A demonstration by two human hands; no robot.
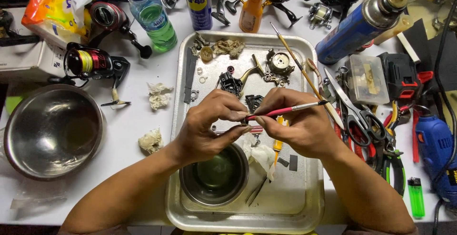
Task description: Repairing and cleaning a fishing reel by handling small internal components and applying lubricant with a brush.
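**Brushing a small part over the bowl**

Small steel bowl (214, 178) sits at the tray's (304, 206) near edge. Above it, left hand (204, 125) pinches a tiny part (243, 119); right hand (297, 123) grips a red brush (285, 110) whose tip touches it. Best kept over the bowl, with light strokes and a firm pinch.

The tiny part pinched in the left hand (209, 125) is hidden behind its fingertips (240, 117).
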